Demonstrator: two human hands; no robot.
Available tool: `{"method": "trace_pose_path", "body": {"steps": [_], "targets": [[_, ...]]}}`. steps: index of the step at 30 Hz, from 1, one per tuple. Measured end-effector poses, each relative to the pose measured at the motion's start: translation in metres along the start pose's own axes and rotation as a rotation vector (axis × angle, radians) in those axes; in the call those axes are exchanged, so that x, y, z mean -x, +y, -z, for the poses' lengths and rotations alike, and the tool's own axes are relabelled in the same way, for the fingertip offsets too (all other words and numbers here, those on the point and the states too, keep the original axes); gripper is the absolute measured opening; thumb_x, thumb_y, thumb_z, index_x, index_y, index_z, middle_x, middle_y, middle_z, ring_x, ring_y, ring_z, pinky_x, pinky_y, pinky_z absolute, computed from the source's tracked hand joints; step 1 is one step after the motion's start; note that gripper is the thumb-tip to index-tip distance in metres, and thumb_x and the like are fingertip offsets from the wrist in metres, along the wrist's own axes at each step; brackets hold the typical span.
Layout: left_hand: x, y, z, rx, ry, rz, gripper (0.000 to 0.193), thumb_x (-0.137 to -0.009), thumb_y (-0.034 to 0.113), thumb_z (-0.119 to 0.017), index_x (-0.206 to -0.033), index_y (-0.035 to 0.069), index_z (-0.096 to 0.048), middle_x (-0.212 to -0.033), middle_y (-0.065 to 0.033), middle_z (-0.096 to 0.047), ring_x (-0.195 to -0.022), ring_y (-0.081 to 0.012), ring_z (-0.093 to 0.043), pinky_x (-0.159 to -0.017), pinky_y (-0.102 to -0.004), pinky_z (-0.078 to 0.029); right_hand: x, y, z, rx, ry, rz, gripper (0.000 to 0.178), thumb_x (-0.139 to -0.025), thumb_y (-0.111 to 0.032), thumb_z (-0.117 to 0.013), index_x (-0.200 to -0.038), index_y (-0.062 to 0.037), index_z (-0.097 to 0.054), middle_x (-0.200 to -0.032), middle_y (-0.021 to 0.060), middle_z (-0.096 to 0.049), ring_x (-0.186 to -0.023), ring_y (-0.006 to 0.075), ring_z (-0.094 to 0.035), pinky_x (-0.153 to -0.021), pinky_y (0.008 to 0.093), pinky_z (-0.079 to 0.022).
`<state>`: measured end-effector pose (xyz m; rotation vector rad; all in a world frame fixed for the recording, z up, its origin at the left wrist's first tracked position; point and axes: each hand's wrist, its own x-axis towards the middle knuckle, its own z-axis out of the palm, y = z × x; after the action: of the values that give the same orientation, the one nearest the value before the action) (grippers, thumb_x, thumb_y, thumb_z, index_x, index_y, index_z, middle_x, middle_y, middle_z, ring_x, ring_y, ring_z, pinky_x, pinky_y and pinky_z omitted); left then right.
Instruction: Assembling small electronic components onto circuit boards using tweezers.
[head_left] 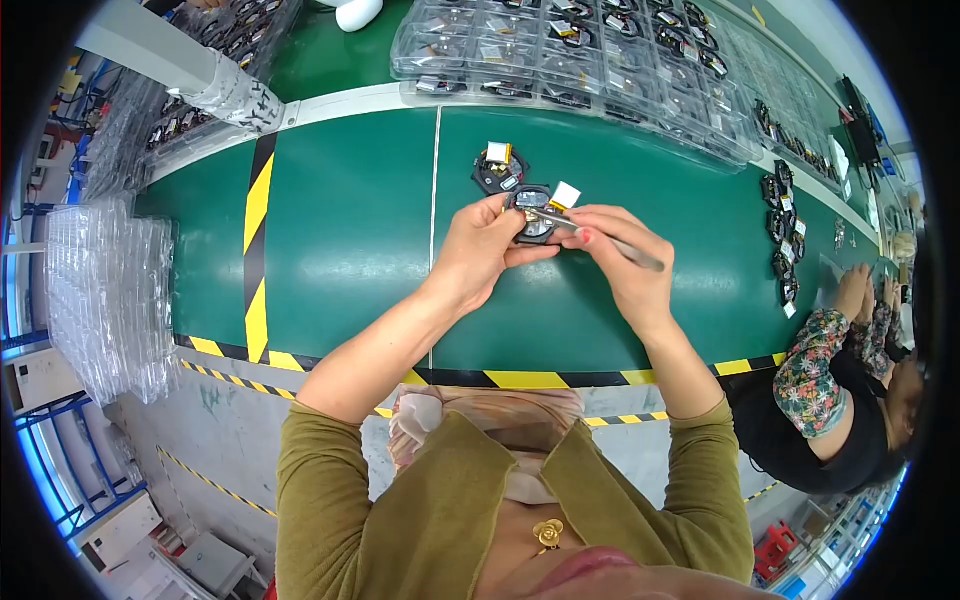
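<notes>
Black device (pixel 537 230) was held in our left grip (pixel 478 250); our right grip (pixel 632 275) grasped a metal tool (pixel 638 256) over it. We seemed mid-adjustment, the next move likely needing steadiness.

Green table (pixel 345 225) free leftward; stacked trays (pixel 622 88) block far side

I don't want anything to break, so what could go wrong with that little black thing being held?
The metal tool in the right hand might slip and scratch the black part in the left hand. The white block sticks out past its edge, so it could get snagged. A second black part lies very close, so it might get bumped.
</notes>
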<state>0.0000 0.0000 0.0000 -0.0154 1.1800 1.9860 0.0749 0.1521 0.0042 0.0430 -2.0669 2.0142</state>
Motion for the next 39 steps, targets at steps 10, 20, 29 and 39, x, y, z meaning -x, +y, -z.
{"method": "trace_pose_path", "body": {"steps": [10, 20, 29, 39], "targets": [[0.002, 0.001, -0.003, 0.059, -0.074, 0.018, 0.024, -0.086, 0.0, -0.03, -0.103, -0.006, -0.046, -0.096, -0.0136, -0.056, -0.086, -0.0183, -0.059, -0.076, -0.0302, -0.053, -0.005, -0.009, 0.006, -0.443, 0.101, -0.344, 0.017, -0.082, -0.002, -0.051, -0.094, 0.0089, -0.057, -0.098, 0.0199, -0.056, -0.081, 0.0284, -0.061, -0.073, 0.0329, -0.052], [0.005, 0.008, -0.002, 0.31, -0.131, 0.0, 0.033, -0.093, 0.026, -0.031, -0.108, -0.001, -0.042, -0.106, -0.0154, -0.053, -0.095, -0.0242, -0.056, -0.083, -0.0404, -0.048, -0.005, -0.008, 0.005, -0.401, 0.16, -0.23, 0.017, -0.08, 0.005, -0.052, -0.096, 0.0094, -0.056, -0.098, 0.0196, -0.055, -0.084, 0.0275, -0.06, -0.075, 0.032, -0.052], [0.005, 0.007, -0.002, 0.309, -0.119, 0.014, 0.03, -0.093, 0.023, -0.033, -0.108, -0.001, -0.042, -0.106, -0.0154, -0.053, -0.094, -0.0238, -0.056, -0.084, -0.0401, -0.048, -0.007, -0.008, 0.009, -0.514, 0.208, -0.342, 0.018, -0.08, 0.0, -0.053, -0.095, 0.009, -0.057, -0.091, 0.0223, -0.059, -0.078, 0.0267, -0.061, -0.07, 0.0304, -0.053], [0.006, 0.007, -0.002, 0.222, -0.148, -0.031, 0.032, -0.092, 0.022, -0.033, -0.112, -0.002, -0.042, -0.106, -0.0144, -0.053, -0.094, -0.0241, -0.057, -0.084, -0.0396, -0.048, -0.004, -0.005, 0.012, -0.575, 0.206, -0.36, 0.017, -0.079, 0.0, -0.053, -0.095, 0.0078, -0.057, -0.088, 0.0202, -0.059, -0.074, 0.026, -0.062, -0.068, 0.0304, -0.053]]}}
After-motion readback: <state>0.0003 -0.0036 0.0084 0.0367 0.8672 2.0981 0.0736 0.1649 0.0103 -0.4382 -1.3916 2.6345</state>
